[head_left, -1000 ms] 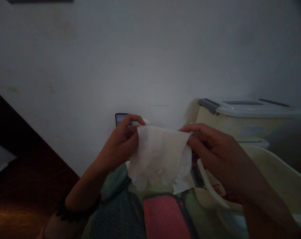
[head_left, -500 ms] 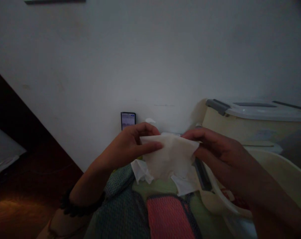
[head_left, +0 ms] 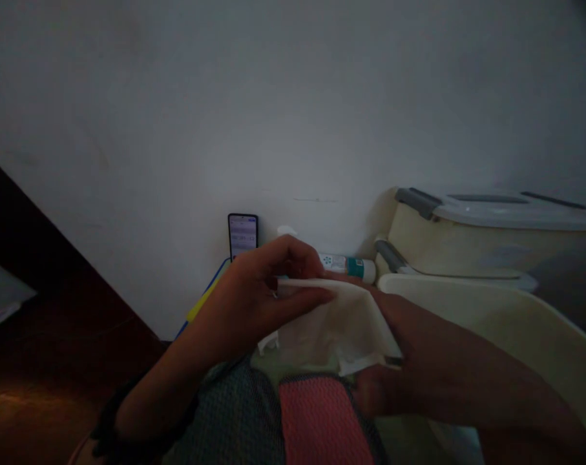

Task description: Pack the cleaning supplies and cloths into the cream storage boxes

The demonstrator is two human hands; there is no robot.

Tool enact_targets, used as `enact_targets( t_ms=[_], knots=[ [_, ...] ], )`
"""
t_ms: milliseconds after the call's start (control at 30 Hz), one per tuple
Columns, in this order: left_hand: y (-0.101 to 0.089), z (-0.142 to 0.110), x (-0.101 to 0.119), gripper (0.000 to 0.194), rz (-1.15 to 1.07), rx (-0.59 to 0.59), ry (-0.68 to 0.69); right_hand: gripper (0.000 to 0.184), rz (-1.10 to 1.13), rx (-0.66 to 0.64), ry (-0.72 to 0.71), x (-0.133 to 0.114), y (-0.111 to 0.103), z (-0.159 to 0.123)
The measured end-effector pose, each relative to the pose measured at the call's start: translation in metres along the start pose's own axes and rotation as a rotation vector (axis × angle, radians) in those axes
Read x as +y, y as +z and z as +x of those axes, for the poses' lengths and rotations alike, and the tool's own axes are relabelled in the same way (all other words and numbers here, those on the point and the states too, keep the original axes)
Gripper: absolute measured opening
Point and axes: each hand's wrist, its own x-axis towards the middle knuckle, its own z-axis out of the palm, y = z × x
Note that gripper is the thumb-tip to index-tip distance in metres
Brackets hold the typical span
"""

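Observation:
My left hand pinches the top edge of a thin white tissue, its thumb in front and its fingers curled behind. The tissue hangs down with a fold at its lower right corner. My right hand lies behind and right of the tissue, fingers stretched toward my left hand and thumb apart below. Most of its fingers are hidden by the tissue. Under both hands sit a pink textured pad and a dark green woven cloth. More white tissue shows below my left hand.
A phone leans against the white wall. A white and teal tube lies at the wall's foot. To the right is a cream bin with its lid raised. A blue and yellow edge shows at left.
My right hand has let go of the tissue's upper right corner and moved down and behind it, thumb spread. That corner now droops. My left hand keeps its pinch. The tube has come into view.

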Motion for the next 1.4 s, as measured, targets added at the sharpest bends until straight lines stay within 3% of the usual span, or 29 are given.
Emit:
enact_targets(
  t_ms=[100,233,333,467,633,700,800,900,1000,1233,1333,1400],
  knots=[
    [0.0,0.001,-0.003,0.015,-0.03,-0.018,-0.033,0.045,0.079,-0.103,0.047,-0.003,0.001,0.005],
    [0.0,0.002,-0.012,0.015,-0.134,-0.122,-0.071,0.026,-0.147,0.028,0.029,-0.001,-0.007,0.006],
    [0.006,0.004,-0.018,0.017,-0.209,-0.18,-0.18,0.023,-0.217,0.084,0.011,0.004,-0.019,0.0],
    [0.021,0.008,-0.022,0.017,-0.148,-0.26,-0.3,0.024,-0.341,0.162,0.111,0.018,-0.046,-0.02],
    [0.042,0.008,-0.029,0.017,-0.103,-0.348,-0.347,0.027,-0.64,0.447,0.209,0.046,-0.088,-0.057],
    [0.051,0.005,-0.032,0.02,-0.086,-0.405,-0.336,0.026,-0.74,0.489,0.187,0.058,-0.1,-0.071],
    [0.063,-0.002,-0.037,0.025,-0.037,-0.472,-0.317,0.032,-0.874,0.353,0.201,0.077,-0.109,-0.086],
    [0.077,-0.012,-0.041,0.027,0.004,-0.494,-0.325,0.043,-0.941,0.12,0.37,0.095,-0.11,-0.093],
    [0.091,-0.019,-0.044,0.036,-0.11,-0.495,-0.368,0.044,-0.952,0.013,0.5,0.107,-0.105,-0.095],
    [0.111,-0.02,-0.036,0.053,-0.499,-0.545,-0.59,0.027,-0.691,-0.296,0.481,0.109,-0.092,-0.095],
    [0.113,-0.02,-0.037,0.056,-0.606,-0.551,-0.664,0.037,-0.519,-0.363,0.465,0.103,-0.097,-0.096],
    [0.113,-0.02,-0.038,0.052,-0.66,-0.537,-0.696,0.054,-0.409,-0.342,0.464,0.099,-0.102,-0.098]
  ],
)
